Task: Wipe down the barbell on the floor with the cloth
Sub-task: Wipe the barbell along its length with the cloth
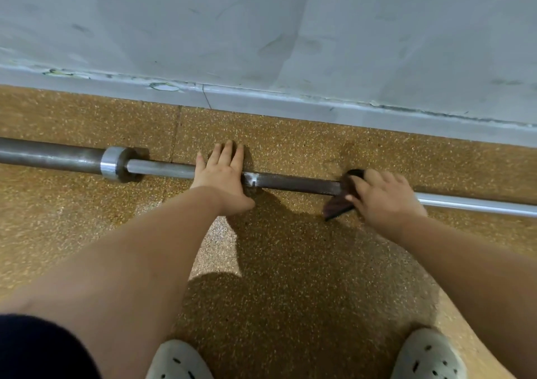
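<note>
My left hand (220,172) and right hand (383,198) are bare, forearms (145,247) unsleeved; a dark navy garment (37,349) lower-left, pale perforated clogs (180,361).

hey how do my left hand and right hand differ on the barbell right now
The left hand lies flat with straight fingers; the right hand is curled. The left hand presses bare on the barbell; the right hand grips a dark cloth against it. Both are on the barbell.
</note>
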